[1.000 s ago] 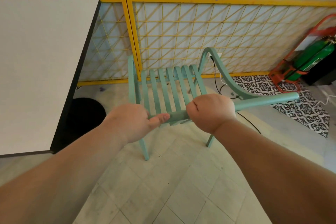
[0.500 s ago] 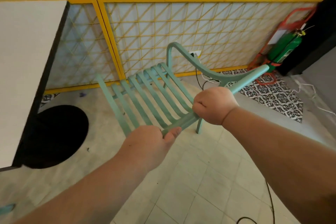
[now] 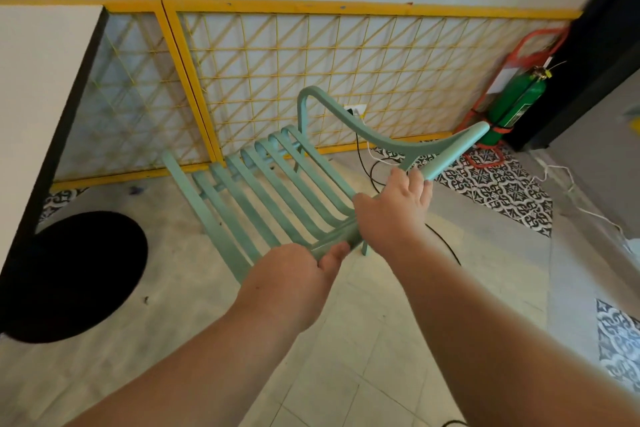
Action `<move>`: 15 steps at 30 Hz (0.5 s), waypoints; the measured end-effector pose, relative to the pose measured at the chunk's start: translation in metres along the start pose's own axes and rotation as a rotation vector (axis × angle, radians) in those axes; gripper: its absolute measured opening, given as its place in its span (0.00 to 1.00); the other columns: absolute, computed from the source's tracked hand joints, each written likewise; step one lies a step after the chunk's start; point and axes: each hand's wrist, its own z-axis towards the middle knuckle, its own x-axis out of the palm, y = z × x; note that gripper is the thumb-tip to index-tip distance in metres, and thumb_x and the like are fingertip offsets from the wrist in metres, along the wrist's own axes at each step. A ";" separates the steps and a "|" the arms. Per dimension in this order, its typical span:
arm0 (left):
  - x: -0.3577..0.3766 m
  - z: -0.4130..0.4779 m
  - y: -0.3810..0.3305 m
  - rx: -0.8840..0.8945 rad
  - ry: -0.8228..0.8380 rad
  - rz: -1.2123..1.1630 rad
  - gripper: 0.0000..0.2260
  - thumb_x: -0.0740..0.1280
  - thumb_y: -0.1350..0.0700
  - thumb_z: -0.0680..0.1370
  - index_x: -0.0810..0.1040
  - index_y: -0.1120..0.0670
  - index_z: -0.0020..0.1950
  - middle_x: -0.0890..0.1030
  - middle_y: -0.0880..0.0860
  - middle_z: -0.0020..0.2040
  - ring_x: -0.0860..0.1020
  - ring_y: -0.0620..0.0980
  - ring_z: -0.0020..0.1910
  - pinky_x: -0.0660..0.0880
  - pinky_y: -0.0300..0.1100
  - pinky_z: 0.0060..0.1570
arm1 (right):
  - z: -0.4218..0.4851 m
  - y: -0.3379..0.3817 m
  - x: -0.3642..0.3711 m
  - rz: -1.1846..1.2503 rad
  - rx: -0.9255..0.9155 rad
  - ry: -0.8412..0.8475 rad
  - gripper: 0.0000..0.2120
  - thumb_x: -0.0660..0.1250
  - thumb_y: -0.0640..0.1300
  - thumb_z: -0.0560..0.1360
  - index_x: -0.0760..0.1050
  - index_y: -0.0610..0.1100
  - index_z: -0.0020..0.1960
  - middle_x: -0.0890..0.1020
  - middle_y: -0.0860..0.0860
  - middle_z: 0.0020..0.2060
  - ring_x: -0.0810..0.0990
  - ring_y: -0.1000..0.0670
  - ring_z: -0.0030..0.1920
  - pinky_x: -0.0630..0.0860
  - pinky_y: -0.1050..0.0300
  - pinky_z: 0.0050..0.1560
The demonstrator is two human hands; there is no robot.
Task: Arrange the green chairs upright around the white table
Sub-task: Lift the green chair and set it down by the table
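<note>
Green extinguisher (image 3: pixel 516 104) in red stand (image 3: pixel 518 44) beside yellow lattice (image 3: pixel 346 80)

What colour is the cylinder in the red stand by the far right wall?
Green. The cylinder shows best in the head view, the only view here.
</note>
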 end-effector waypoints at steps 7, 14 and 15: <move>0.002 0.003 0.000 0.063 -0.064 0.030 0.24 0.45 0.45 0.85 0.79 0.53 0.55 0.72 0.50 0.35 0.72 0.46 0.33 0.63 0.43 0.28 | -0.016 0.021 0.018 0.035 0.072 -0.040 0.42 0.59 0.45 0.76 0.40 0.39 0.82 0.36 0.40 0.81 0.32 0.40 0.80 0.44 0.42 0.81; -0.009 0.005 0.015 0.175 0.088 -0.059 0.09 0.53 0.60 0.84 0.72 0.52 0.58 0.79 0.55 0.57 0.75 0.52 0.50 0.72 0.44 0.48 | -0.013 0.022 0.023 -0.033 0.049 -0.057 0.33 0.56 0.43 0.76 0.55 0.41 0.80 0.47 0.44 0.83 0.34 0.36 0.80 0.57 0.36 0.77; -0.012 0.009 0.026 0.196 0.172 -0.130 0.11 0.52 0.57 0.85 0.74 0.49 0.58 0.79 0.52 0.59 0.76 0.51 0.55 0.72 0.45 0.54 | -0.012 0.021 0.022 -0.051 0.042 -0.047 0.32 0.56 0.43 0.76 0.57 0.41 0.80 0.48 0.44 0.83 0.34 0.36 0.80 0.57 0.36 0.77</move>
